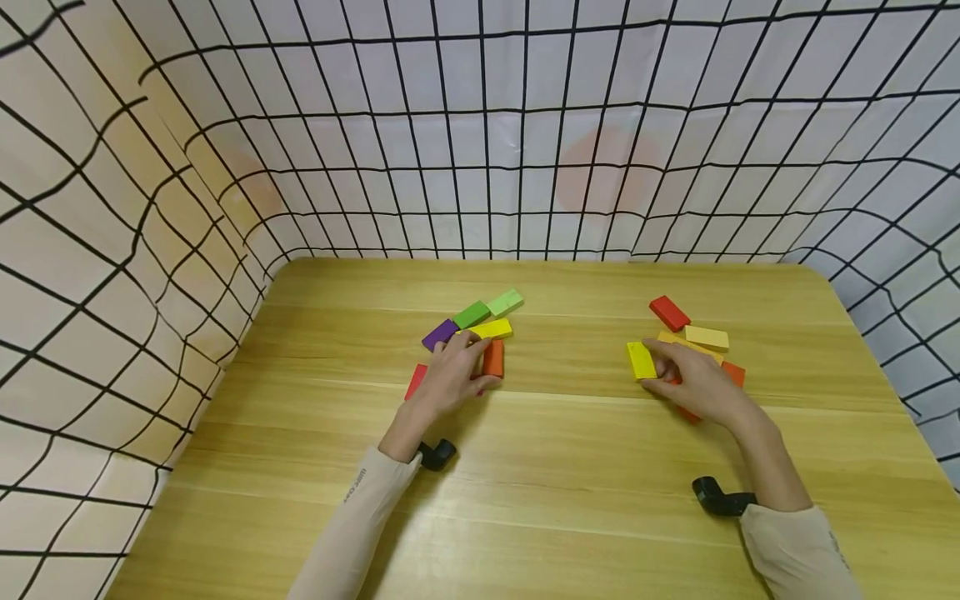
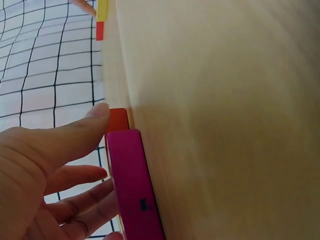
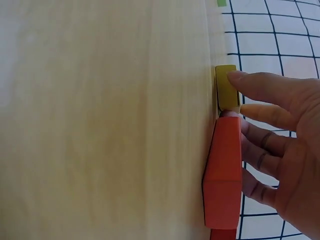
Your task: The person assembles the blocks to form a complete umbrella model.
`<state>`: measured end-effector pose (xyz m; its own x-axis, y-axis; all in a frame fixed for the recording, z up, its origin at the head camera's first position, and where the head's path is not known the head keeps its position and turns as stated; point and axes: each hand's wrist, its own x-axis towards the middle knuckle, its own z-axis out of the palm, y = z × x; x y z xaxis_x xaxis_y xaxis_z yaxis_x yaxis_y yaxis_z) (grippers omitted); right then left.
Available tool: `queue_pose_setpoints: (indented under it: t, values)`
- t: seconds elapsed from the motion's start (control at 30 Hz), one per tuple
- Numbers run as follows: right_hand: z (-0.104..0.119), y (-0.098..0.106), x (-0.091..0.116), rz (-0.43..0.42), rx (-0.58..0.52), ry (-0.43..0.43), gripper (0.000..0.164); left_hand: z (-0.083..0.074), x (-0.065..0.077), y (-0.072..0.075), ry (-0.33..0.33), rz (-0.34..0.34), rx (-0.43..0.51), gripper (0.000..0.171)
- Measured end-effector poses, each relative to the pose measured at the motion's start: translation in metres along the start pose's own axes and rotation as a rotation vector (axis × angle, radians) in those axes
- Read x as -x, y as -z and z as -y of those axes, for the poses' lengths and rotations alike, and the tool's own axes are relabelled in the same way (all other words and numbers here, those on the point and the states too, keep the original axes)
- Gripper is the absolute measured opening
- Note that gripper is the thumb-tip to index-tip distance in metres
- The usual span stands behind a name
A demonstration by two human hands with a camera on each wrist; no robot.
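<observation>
On the left side of the table, my left hand (image 1: 450, 372) holds an orange block (image 1: 493, 358) between thumb and index finger. A magenta block (image 2: 132, 180) stands close by in the left wrist view, mostly covered by the hand in the head view. Around that hand lie a purple block (image 1: 440, 334), a yellow block (image 1: 492, 328) and a red block (image 1: 416, 381). On the right, my right hand (image 1: 701, 383) pinches another yellow block (image 1: 641, 361) by its ends. Beneath and beside this hand are orange-red blocks (image 3: 223, 170), partly hidden, and an amber block (image 1: 693, 347).
Behind the left group lie a green block (image 1: 472, 315) and a light green block (image 1: 506, 302). Farther back on the right are a red block (image 1: 670, 312) and a cream block (image 1: 707, 337). A black-gridded white sheet (image 1: 495, 133) borders the wooden table (image 1: 570, 483).
</observation>
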<state>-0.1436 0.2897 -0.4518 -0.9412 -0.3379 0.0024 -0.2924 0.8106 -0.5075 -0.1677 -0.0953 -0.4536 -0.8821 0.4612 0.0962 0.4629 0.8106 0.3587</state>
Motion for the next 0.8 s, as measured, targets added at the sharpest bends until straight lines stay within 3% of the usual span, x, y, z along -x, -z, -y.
queue_pose_setpoints:
  t: [0.47, 0.8]
  values:
    - [-0.0017, -0.0018, 0.0021, -0.016, -0.057, -0.022, 0.070, -0.0009, -0.0035, -0.0035, -0.031, 0.011, 0.008, 0.058]
    - [-0.0030, -0.0028, 0.0001, -0.015, -0.069, -0.020, 0.067, 0.0031, -0.0030, -0.0028, -0.054, 0.017, 0.139, 0.061]
